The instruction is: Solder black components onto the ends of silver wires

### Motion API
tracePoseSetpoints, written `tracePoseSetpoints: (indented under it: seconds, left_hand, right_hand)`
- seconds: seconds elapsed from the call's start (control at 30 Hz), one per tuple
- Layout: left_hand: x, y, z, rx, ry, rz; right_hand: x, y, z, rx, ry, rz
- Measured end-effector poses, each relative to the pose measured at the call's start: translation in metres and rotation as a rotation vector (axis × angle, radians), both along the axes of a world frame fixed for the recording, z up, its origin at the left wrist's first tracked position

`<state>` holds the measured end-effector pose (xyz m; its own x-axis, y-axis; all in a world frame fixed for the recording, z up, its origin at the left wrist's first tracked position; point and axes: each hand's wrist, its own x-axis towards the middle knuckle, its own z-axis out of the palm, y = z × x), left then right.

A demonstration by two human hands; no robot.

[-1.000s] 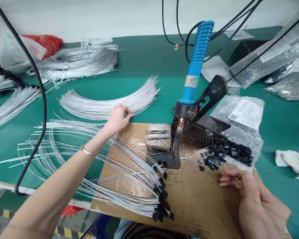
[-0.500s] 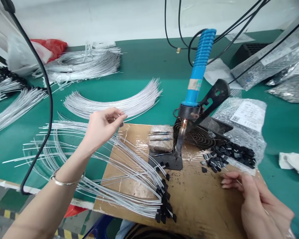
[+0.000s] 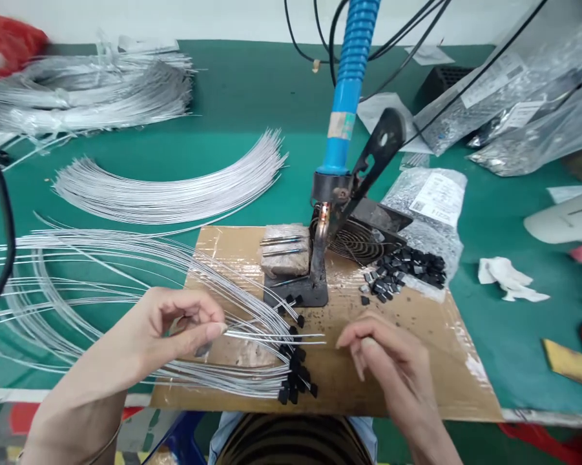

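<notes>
My left hand is closed in a pinch on thin white wires, whose bare-looking tips point right. Close to those tips is my right hand, its fingers curled together with the thumb; whatever is between them is hidden. Beneath and behind the left hand spreads a bunch of white wires with black connectors on their right ends. A loose heap of small black connectors lies beyond the right hand on the brown cardboard.
A soldering iron with a blue ribbed handle stands in a black holder, beside a block with metal tips. A curved bundle of white wires lies behind. Plastic bags, crumpled tissue and a yellow strip are right.
My left hand has come down and nearer from the curved bundle, now with wires in its pinch. My right hand has moved left toward the wire tips. The view has shifted right.
</notes>
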<state>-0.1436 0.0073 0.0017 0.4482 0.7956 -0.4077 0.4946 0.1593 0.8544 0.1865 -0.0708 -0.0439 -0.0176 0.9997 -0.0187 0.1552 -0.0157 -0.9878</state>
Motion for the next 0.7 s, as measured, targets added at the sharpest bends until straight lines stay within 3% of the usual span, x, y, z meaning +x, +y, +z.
tracePoseSetpoints:
  seconds: [0.1, 0.37, 0.6, 0.7]
  left_hand:
    - [0.003, -0.005, -0.006, -0.03, -0.03, -0.015]
    - [0.016, -0.007, -0.001, 0.029, 0.051, -0.059]
    - [0.08, -0.037, 0.003, 0.329, 0.163, -0.061]
    - [0.104, -0.044, -0.002, 0.298, 0.094, -0.081]
  right_hand:
    - [-0.012, 0.007, 0.005, -0.058, 0.052, 0.153]
    - [-0.016, 0.009, 0.001, -0.026, 0.097, 0.146]
    - [-0.024, 0.003, -0.003, 0.082, 0.009, 0.138]
    - [-0.026, 0.002, -0.006, 0.119, -0.003, 0.104]
